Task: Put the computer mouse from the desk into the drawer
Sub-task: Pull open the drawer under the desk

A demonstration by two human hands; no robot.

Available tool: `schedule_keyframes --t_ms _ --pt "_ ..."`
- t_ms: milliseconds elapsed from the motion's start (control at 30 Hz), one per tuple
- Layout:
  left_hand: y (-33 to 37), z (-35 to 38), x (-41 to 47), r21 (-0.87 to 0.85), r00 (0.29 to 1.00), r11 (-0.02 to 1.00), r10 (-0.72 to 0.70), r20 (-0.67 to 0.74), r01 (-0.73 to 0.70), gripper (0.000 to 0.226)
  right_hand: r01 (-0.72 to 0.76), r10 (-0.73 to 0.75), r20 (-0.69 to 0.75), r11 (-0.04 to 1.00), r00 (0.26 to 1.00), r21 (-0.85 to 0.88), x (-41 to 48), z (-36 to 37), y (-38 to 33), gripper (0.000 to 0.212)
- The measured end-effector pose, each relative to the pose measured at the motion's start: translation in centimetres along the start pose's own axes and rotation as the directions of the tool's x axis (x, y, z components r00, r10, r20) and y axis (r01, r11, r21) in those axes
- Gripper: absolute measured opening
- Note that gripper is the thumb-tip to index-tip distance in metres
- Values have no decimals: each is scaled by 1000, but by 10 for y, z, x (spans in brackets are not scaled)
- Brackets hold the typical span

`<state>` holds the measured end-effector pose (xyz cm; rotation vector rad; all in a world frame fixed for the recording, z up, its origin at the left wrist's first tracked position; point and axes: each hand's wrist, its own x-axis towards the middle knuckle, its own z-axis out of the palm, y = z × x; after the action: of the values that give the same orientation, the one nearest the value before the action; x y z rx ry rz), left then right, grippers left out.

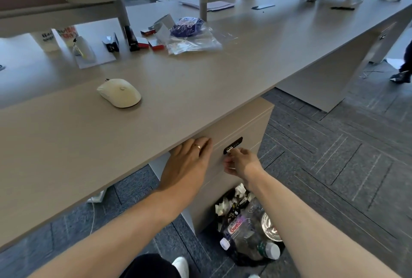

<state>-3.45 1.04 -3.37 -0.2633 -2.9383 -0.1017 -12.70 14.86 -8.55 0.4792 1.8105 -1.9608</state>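
Two bare hands are seen below the desk (200,81) edge, at the front of the drawer unit (243,126). The left hand (189,161) is laid flat with its fingers stretched out and close together, the fingertips reaching up under the desk edge at the top of the drawer (214,166) front; nothing is held in it, and a ring is worn on one finger. The right hand (242,163) is placed at the dark lock panel (233,145) on the drawer front, the fingers curled and pinched at a small metallic piece there; whether it is a key cannot be told. The drawer is seen shut. The computer mouse (119,92), cream-white, is left lying on the desk top, well apart from both hands, with nothing touching it. Farther back on the desk, small red and black boxes (142,41) and a clear plastic bag (191,41) are scattered. A bin of bottles and wrappers (247,226) is set on the floor just beside the drawer unit, under the right forearm.
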Motion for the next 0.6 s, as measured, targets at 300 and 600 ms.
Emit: schedule_keyframes --t_ms 300,600 --pt "-2 -7 -1 -89 1000 996 -24 8 24 89 26 -27 -42 999 999 -31 -5 -1 -1 8" --pt "2 -7 -2 -66 999 997 -34 39 37 100 90 -105 -114 988 988 -125 -57 -65 25 23"
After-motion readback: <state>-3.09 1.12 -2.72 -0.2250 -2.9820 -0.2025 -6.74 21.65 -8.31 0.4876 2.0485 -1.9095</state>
